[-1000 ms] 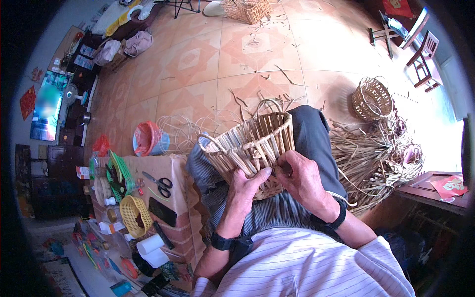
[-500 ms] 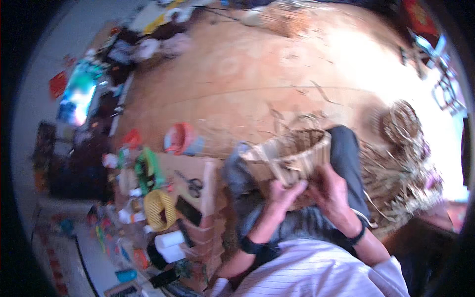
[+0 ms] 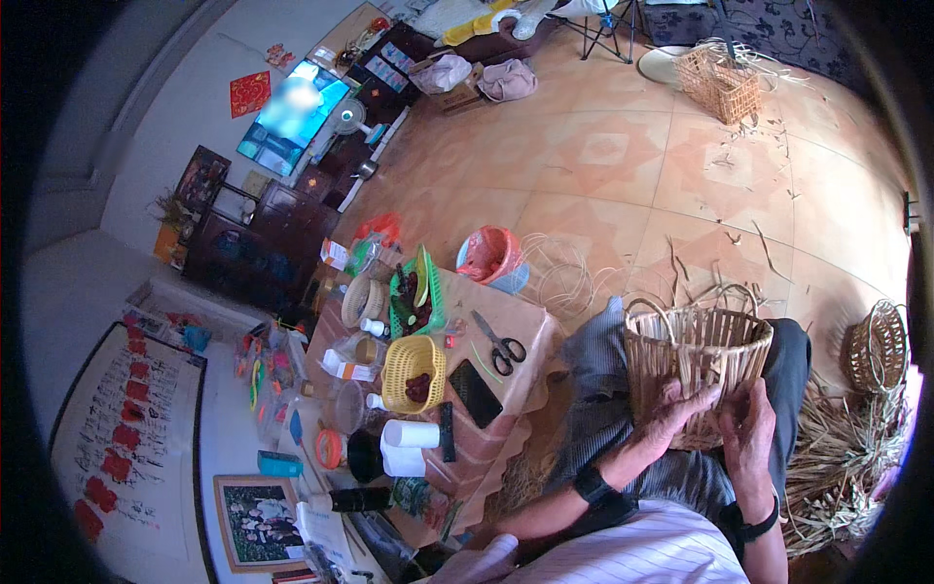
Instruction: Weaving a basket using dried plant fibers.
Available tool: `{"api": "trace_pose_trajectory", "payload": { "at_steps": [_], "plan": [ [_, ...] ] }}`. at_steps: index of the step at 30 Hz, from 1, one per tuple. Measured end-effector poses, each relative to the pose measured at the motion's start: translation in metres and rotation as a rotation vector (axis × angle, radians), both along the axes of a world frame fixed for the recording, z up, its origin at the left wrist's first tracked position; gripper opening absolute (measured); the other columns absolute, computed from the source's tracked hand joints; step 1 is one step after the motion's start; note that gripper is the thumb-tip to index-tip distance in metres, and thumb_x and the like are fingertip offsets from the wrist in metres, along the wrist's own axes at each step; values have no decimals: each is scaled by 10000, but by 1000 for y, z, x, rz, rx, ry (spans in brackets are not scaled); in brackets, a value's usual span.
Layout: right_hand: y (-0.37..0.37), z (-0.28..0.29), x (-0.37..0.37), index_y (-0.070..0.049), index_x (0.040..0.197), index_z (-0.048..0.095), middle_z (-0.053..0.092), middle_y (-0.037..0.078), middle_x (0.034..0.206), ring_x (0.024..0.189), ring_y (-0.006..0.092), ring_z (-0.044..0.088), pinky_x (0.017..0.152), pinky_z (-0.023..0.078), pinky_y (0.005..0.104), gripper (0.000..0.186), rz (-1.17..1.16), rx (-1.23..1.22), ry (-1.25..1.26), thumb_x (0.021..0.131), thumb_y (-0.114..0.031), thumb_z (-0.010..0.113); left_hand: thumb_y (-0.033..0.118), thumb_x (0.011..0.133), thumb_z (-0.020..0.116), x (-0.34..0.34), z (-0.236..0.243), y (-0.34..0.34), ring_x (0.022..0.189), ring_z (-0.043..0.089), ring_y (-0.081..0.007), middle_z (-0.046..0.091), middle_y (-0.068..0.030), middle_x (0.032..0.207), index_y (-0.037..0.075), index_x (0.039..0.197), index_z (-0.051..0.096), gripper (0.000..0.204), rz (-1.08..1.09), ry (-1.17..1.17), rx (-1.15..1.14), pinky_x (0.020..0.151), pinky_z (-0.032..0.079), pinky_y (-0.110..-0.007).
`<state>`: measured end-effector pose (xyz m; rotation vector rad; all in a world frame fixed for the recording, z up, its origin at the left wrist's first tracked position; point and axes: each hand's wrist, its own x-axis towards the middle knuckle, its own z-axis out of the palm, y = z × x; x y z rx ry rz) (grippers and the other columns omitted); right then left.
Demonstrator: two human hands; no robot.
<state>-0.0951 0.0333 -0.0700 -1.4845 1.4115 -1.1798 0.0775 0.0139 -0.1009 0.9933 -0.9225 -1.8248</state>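
Note:
A woven strip basket (image 3: 696, 341) with two loop handles sits upright on my lap, over dark trousers (image 3: 788, 370). My left hand (image 3: 669, 417) grips the front of its wall, thumb stretched rightward across the strips. My right hand (image 3: 749, 433) holds the front right of the same basket, fingers bent against it. A heap of dried strips (image 3: 832, 467) lies at my right, below a second round basket (image 3: 871, 346).
A side table (image 3: 516, 409) at my left bears scissors (image 3: 501, 350), a phone (image 3: 475, 394), a yellow basket (image 3: 413, 360) and several containers. A bucket (image 3: 486, 258) stands beyond it, beside thin coiled strips (image 3: 555, 273). A rectangular wicker basket (image 3: 715, 92) rests on the far floor.
My view has swung left, shifting the room rightward and downward in the picture. The basket now appears more upright, with both hands still on it at its front.

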Motion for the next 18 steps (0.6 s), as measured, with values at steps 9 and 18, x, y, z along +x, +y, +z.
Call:
{"api": "trace_pose_trajectory", "payload": {
  "at_steps": [9,18],
  "plan": [
    [1,-1,3,-49,922,482,467,58,763,661,188,430,600,406,311,238,5,2,31,785,65,640,370,958,741,-4,-4,-2,888,629,-70,705,30,969,39,1124,740,370,125,-177,63,745,514,-277],
    [1,-9,-9,-31,1052,550,655,215,902,803,448,674,678,548,470,263,35,33,93,843,-25,710,179,942,764,-11,12,-5,1084,670,-143,717,-52,1218,-18,1283,675,403,86,-486,-156,940,540,-301]
  ]
}}
